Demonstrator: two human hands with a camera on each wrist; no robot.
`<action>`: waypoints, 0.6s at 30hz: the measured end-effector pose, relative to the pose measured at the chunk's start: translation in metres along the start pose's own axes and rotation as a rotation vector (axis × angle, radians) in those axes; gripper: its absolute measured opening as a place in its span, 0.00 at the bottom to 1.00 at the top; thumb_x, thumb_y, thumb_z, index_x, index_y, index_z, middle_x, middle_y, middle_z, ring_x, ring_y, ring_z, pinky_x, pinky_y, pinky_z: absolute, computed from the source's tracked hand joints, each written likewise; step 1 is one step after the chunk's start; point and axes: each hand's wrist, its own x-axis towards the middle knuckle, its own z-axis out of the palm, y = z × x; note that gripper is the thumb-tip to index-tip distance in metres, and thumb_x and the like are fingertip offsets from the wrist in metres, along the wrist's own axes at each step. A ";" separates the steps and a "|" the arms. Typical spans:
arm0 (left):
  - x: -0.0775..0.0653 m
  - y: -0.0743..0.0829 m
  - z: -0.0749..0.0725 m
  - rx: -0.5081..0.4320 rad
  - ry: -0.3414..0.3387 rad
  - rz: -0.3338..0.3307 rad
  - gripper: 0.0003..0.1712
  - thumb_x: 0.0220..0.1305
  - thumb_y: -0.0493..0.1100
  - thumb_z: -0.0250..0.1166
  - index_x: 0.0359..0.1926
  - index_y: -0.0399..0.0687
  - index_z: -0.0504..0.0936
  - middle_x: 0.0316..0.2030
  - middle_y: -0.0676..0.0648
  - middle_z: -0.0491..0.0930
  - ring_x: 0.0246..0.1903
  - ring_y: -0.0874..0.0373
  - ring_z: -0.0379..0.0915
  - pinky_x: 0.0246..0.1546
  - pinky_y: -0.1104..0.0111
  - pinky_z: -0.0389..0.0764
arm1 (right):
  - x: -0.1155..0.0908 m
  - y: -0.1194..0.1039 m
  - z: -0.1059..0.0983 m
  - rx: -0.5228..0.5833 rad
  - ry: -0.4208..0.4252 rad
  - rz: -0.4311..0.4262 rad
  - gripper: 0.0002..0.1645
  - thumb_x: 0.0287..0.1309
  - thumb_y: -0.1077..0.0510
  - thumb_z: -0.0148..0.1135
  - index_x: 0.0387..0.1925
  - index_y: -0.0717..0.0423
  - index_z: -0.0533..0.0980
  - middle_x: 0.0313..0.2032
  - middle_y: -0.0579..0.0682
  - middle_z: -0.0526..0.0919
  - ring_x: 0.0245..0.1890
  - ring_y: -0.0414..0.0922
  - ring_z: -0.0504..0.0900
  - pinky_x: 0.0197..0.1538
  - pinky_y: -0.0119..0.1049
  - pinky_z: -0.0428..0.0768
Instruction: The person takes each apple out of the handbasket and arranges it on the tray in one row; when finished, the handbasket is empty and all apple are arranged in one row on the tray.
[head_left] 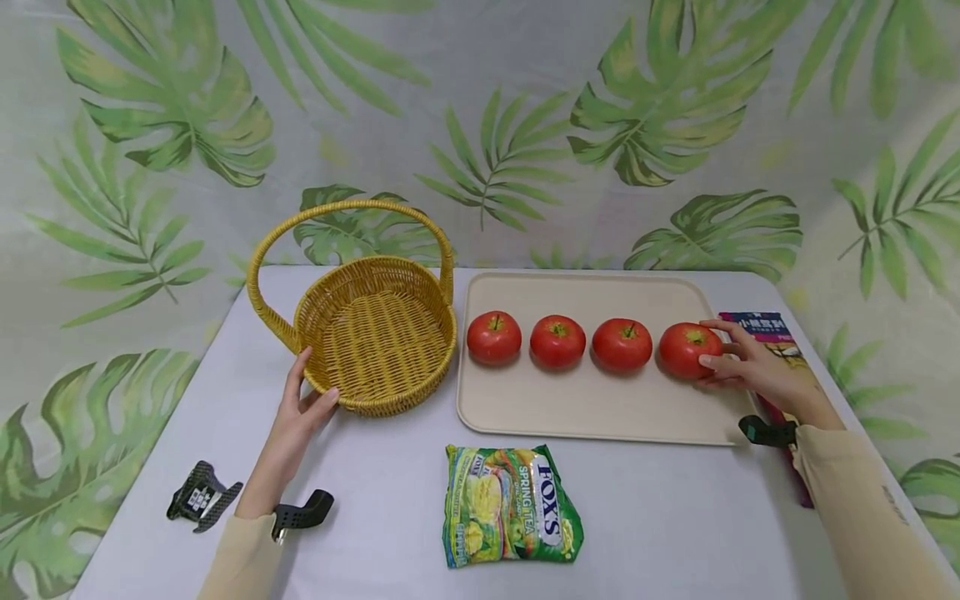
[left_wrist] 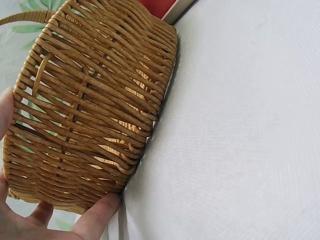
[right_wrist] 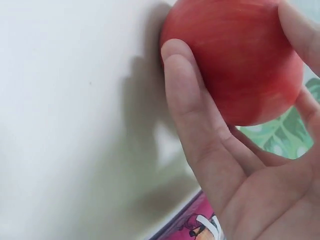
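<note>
A yellow-brown wicker basket (head_left: 375,342) with a tall arched handle stands on the left of the table; nothing lies inside it. My left hand (head_left: 296,429) touches its near left side, thumb and fingers spread along the woven wall (left_wrist: 85,110). Three red tomatoes (head_left: 558,342) sit in a row on a beige tray (head_left: 585,412). At the right end of that row is another tomato (head_left: 684,350), gripped by my right hand (head_left: 757,375). In the right wrist view, thumb and fingers lie on opposite sides of this tomato (right_wrist: 230,60).
A green candy bag (head_left: 510,506) lies in front of the tray. Along the right edge, a dark printed packet (head_left: 780,342) is partly under my right arm. A small black device (head_left: 202,500) lies at the left. Leaf-patterned cloth (head_left: 495,167) hangs behind the table.
</note>
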 end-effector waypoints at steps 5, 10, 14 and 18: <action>0.001 0.001 -0.002 0.008 -0.004 -0.004 0.45 0.70 0.42 0.56 0.76 0.65 0.37 0.73 0.46 0.25 0.69 0.38 0.40 0.57 0.73 0.66 | -0.002 -0.003 0.002 0.017 -0.013 0.018 0.39 0.69 0.54 0.53 0.72 0.44 0.44 0.63 0.74 0.49 0.41 0.55 0.83 0.46 0.43 0.81; 0.000 0.004 -0.003 0.070 0.005 -0.016 0.46 0.70 0.43 0.57 0.75 0.70 0.37 0.73 0.47 0.23 0.69 0.37 0.40 0.60 0.69 0.64 | -0.002 -0.004 0.005 0.008 -0.018 0.034 0.42 0.69 0.52 0.53 0.73 0.43 0.40 0.63 0.75 0.50 0.42 0.56 0.83 0.47 0.42 0.81; -0.005 0.010 -0.003 0.150 0.027 -0.026 0.46 0.69 0.45 0.58 0.76 0.66 0.38 0.74 0.47 0.27 0.69 0.36 0.42 0.65 0.50 0.56 | -0.003 -0.007 0.006 -0.055 -0.016 -0.001 0.44 0.70 0.53 0.51 0.74 0.48 0.37 0.63 0.76 0.49 0.42 0.56 0.82 0.45 0.42 0.81; -0.013 0.025 -0.004 0.256 0.038 -0.032 0.44 0.69 0.47 0.59 0.76 0.55 0.42 0.74 0.43 0.32 0.68 0.34 0.44 0.62 0.39 0.53 | -0.006 -0.013 0.009 -0.136 0.036 -0.061 0.44 0.70 0.54 0.51 0.74 0.56 0.37 0.64 0.78 0.48 0.40 0.55 0.83 0.41 0.42 0.83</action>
